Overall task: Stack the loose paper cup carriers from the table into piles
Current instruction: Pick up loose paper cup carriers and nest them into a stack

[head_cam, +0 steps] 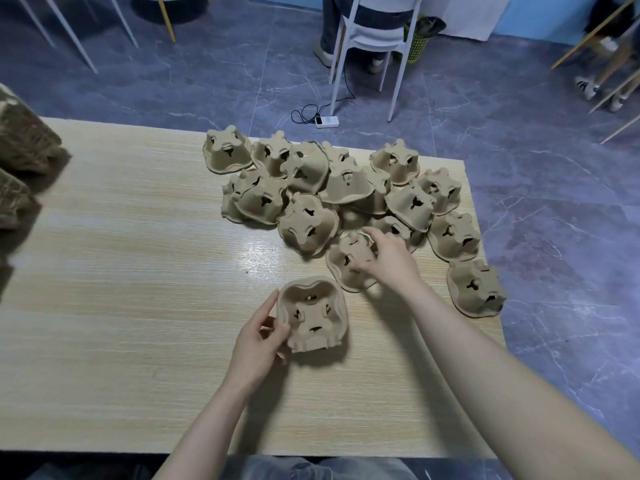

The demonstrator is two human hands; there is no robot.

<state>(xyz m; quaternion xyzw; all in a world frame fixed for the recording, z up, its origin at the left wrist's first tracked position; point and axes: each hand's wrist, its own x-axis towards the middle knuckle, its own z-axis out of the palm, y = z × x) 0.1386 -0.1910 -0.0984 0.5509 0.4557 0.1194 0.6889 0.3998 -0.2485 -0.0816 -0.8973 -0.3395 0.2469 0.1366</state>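
A single paper cup carrier (313, 318) sits toward the near edge of the table (121, 271), hollow side up — it looks like the base of a pile, turned so the next one can nest into it. The left hand (258, 344) grips its left rim, thumb along the outside and fingers curled at the wall, probably to steady it while the other hand fetches.

The right hand (388, 256) reaches past it to the nearest loose carrier (349, 263), which lies dome side up just beyond the held one. Its fingers spread over the top and curl round the far rim, so it seems to be taking hold; whether the carrier has left the table I cannot tell. This one would likely need flipping to match the base.

Beyond lies the heap of loose carriers (332, 188), spread from the middle of the far edge toward the right edge, most of them dome up, overlapping and leaning on one another. One carrier (474, 289) overhangs the right edge and could slip off if the heap is nudged. Pulling from the near side of the heap looks the safe order, since the back ones are pinned under their neighbours.

At the left edge brown stacks (24, 161) stand, blurred — possibly finished piles. Off the table, a white chair (372, 32) with a seated person, and a power strip (327, 122) on the floor; neither is in the way.
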